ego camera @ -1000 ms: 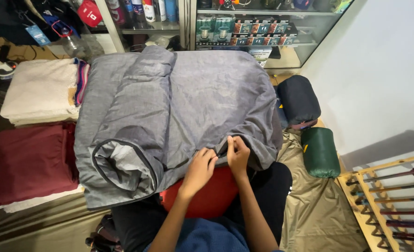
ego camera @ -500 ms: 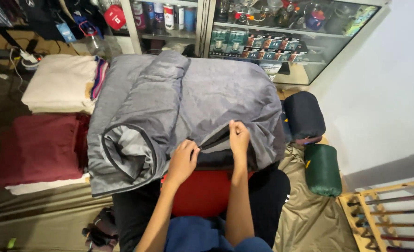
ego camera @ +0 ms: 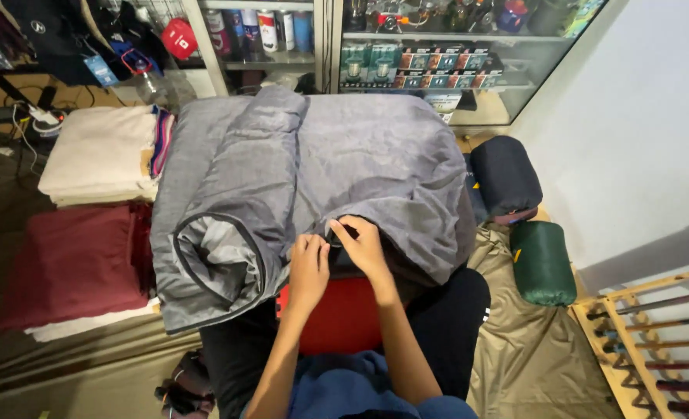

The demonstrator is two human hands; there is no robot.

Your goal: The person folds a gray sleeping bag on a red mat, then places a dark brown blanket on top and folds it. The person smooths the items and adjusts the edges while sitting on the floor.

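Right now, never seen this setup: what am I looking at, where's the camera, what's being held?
There is no machine: a person works bare-handed, and the one camera sits on their head, looking down. The left hand and right hand both pinch the near edge of a grey padded sleeping bag spread out in front of them, over a red bag on their lap. Alongside lie a folded cream blanket, a maroon folded blanket, a dark navy rolled sack and a green rolled sack.

Olive groundsheet [ego camera: 531,349] covers the floor; on it lie the grey sleeping bag [ego camera: 321,171], maroon pad [ego camera: 72,260], cream pad [ego camera: 100,151], navy roll [ego camera: 505,177], green roll [ego camera: 542,262].
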